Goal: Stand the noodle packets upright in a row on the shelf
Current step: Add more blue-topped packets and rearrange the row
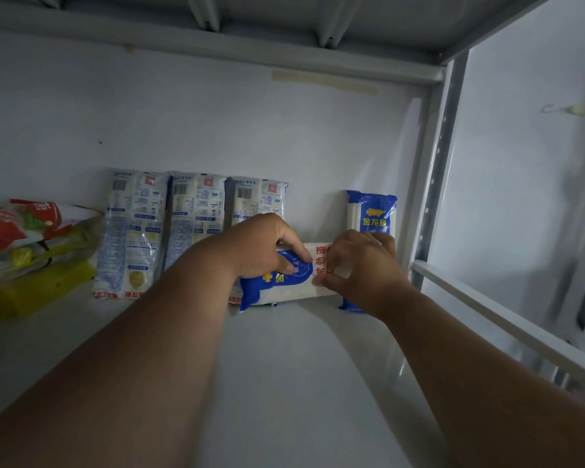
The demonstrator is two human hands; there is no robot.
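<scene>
- A blue-and-white noodle packet (pixel 286 280), lying crosswise on the shelf (pixel 301 366), is gripped at its left end by the left hand (pixel 267 248) and pinched at its right by the right hand (pixel 362 265).
- Three packets (pixel 196 224) are stood against the back wall at ten o'clock from it.
- One blue packet (pixel 372 211) is stood at two o'clock.
- Red and yellow bags (pixel 31 251) are piled at nine o'clock.

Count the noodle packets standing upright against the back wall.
4: three pale packets side by side at left, one blue packet at right. A fifth, held packet lies sideways between them.
</scene>
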